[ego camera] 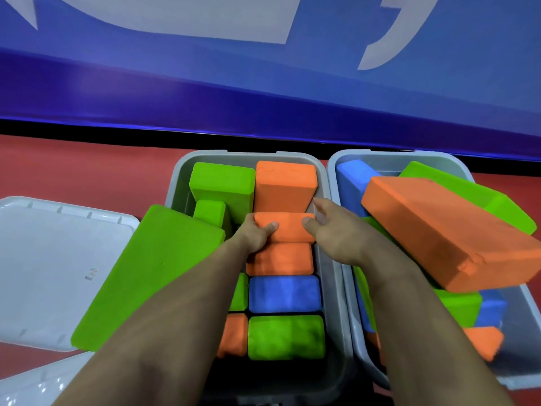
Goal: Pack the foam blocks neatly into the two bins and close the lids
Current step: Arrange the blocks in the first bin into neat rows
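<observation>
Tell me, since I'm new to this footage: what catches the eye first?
Both hands, left hand and right hand, grip an orange foam block in the left grey plastic bin. A large orange foam slab lies tilted across the right grey bin, and a big green foam slab leans outside.

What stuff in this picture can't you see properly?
Head view:
- Left bin floor: covered by blocks and both forearms.
- Right bin contents: hidden under the big orange block.
- Second lid: cut off by the bottom left corner.
- Left hand fingertips: tucked behind the small orange block.
</observation>
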The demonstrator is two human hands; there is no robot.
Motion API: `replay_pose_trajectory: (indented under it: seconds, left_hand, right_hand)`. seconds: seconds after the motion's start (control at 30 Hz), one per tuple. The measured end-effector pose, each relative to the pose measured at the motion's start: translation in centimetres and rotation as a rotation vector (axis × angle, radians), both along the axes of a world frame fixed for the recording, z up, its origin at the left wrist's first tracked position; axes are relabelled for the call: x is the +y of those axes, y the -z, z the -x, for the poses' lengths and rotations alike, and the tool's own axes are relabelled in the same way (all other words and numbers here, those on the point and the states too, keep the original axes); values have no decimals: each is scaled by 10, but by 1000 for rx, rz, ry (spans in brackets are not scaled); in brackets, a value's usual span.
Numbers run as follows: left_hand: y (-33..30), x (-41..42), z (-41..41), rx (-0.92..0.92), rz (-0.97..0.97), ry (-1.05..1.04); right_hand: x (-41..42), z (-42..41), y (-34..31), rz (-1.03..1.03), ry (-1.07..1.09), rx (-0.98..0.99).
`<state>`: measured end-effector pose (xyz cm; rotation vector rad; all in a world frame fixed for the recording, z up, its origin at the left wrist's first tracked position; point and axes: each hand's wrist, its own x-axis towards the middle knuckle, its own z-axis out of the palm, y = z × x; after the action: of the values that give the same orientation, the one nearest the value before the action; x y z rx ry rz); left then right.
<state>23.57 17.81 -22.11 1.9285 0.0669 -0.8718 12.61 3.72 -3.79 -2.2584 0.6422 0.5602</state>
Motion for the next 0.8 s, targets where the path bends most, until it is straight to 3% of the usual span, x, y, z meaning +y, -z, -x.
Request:
replay_pose_trajectory:
  seconds: [0.37,0.6,0.8]
  left_hand:
    - [14,7,14,43,125,-166]
    - [21,1,13,70,-16,-110]
    - [-2,-1,14,-64,-158,-82]
  right_hand:
    - [-3,4,-2,5,-23,46]
    - [-1,3,0,10,-40,50]
    - [-4,4,-5,42,-91,38]
